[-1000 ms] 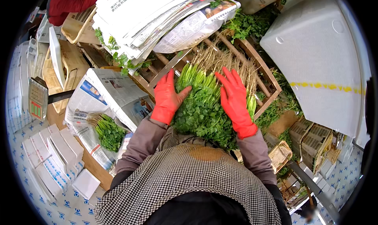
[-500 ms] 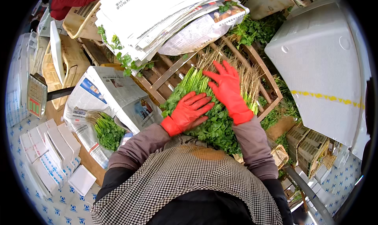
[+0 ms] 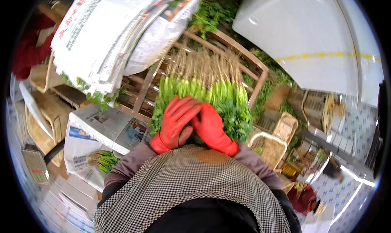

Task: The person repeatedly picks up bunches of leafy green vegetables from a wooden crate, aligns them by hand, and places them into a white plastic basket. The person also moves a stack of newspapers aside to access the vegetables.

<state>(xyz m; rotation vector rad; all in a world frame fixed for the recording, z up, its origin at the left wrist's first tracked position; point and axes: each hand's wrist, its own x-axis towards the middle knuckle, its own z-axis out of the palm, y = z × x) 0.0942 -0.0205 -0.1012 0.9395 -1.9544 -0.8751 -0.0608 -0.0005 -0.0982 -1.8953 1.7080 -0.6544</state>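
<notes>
A broad row of leafy green herbs [image 3: 236, 114], with pale brown roots at the far end, lies across a brown slatted rack [image 3: 259, 84] in front of me. Red rubber gloves cover both hands. My left hand [image 3: 174, 121] is over the near leaves, fingers stretched out side by side and thumb apart, and it overlaps the fingers of the other hand. Close against it, my right hand [image 3: 214, 129] is bent inward over the leaves. Its fingertips are hidden behind the left hand, so any grip there cannot be made out.
A thick newspaper stack [image 3: 106, 33] sits beyond the rack. To the left, a small herb bundle [image 3: 108, 160] lies on spread newspaper [image 3: 85, 151], near a scale [image 3: 36, 163]. A large white foam box [image 3: 305, 37] stands far right; plastic baskets [image 3: 271, 151] are nearer. Another person's red sleeve [image 3: 30, 49] shows far left.
My hands have come together and drawn nearer to my body; earlier they lay apart, the right one by the roots. The view has turned, and the herb row shows more fully.
</notes>
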